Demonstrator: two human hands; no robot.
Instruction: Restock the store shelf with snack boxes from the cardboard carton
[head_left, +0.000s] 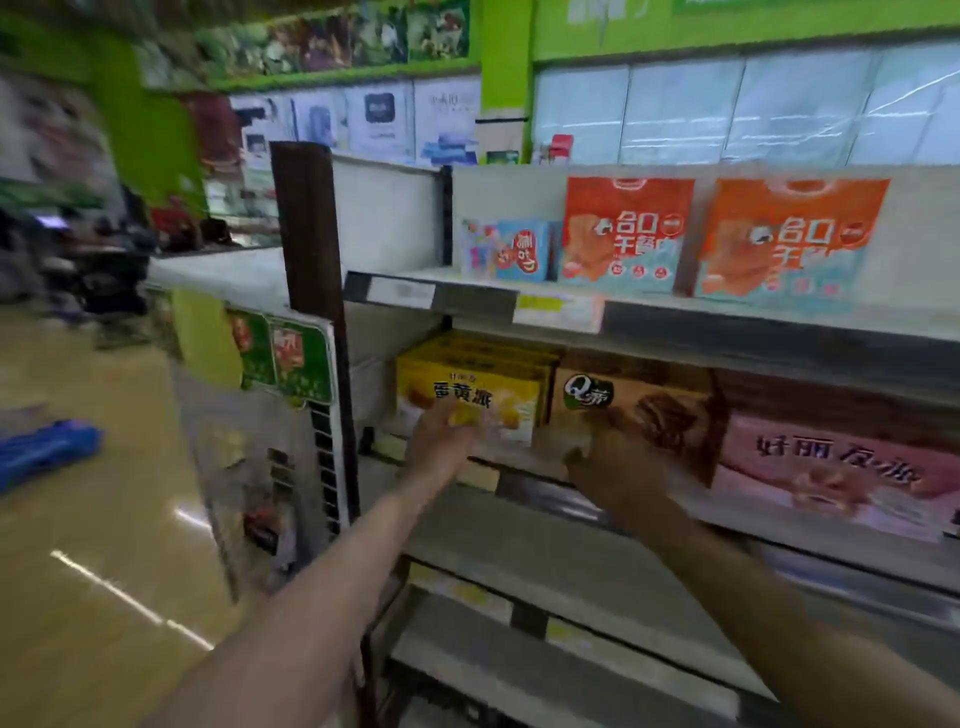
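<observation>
Snack boxes: the yellow box (470, 397) looks light, stiff card (corners crush); left hand (441, 434) flat against its front, right hand (615, 467) grip unclear.

Top shelf (649, 312): small box (522, 249) at left, two large boxes (626, 236) to its right, side by side. Shelf below (727, 512): egg-yolk pie box (483, 382) leftmost, Q-brand box (639, 402) just right of it, a third box (836, 467) farther right. Left hand (441, 436) lay against the pie box front; right hand (618, 465) before the Q-brand box. Lower shelves sat beneath. An end rack (275, 415) stood left of the shelving.
</observation>
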